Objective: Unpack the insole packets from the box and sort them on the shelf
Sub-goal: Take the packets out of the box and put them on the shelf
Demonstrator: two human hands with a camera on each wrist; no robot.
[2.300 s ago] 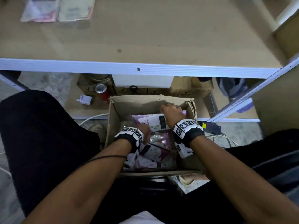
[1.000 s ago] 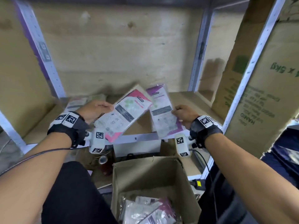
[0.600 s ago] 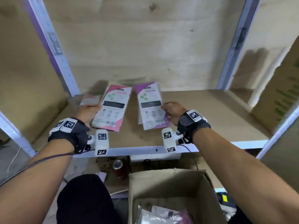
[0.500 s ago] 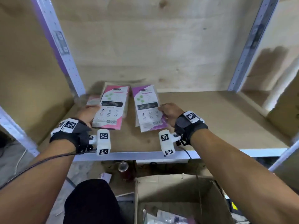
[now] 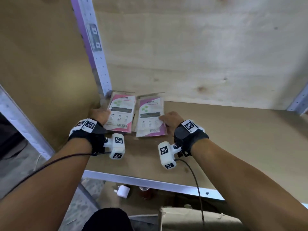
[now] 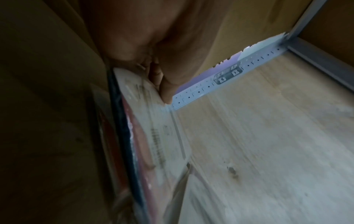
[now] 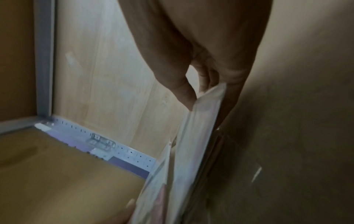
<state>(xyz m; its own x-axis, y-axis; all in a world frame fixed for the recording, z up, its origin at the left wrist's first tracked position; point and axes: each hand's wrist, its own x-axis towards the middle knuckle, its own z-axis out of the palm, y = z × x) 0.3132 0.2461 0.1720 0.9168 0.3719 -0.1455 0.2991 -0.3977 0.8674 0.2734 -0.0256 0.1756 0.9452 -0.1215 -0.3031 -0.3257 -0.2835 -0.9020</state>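
Two insole packets lie side by side at the back left of the shelf board (image 5: pixel 233 139). The pink packet (image 5: pixel 121 112) sits on a small pile in the corner, with my left hand (image 5: pixel 104 114) holding its left edge. In the left wrist view the thumb (image 6: pixel 164 91) presses on this packet (image 6: pixel 159 136). The purple packet (image 5: pixel 150 119) rests on another pile to its right. My right hand (image 5: pixel 164 120) pinches its right edge, and the right wrist view shows thumb and fingers (image 7: pixel 185 94) closed on that packet (image 7: pixel 199 128).
A perforated metal upright (image 5: pixel 93 47) stands just left of the piles, with a plywood wall behind. The shelf's front rail (image 5: pixel 150 182) runs below my wrists. Under it are the cardboard box (image 5: pixel 191 217), a white plug adapter (image 5: pixel 123 191) and a can (image 5: pixel 146 192).
Both hands lifted one packet each out of the box, carried them up to the shelf and laid them on the two piles, sliding them back toward the left corner.
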